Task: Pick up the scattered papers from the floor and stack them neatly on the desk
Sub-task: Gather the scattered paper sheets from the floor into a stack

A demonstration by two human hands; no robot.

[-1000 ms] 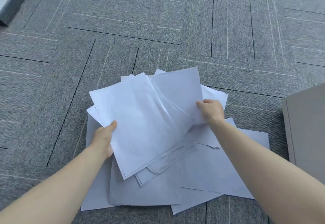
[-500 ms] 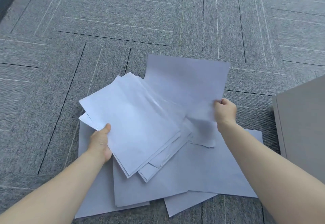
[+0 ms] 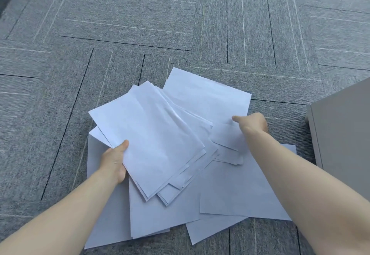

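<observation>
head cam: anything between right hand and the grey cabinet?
Nothing: bare carpet separates the right hand from the grey cabinet, head view.

Head-worn camera looks steeply down, close over the carpet.

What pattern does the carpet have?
Grey carpet tiles with thin dark and pale lines, head view.
</observation>
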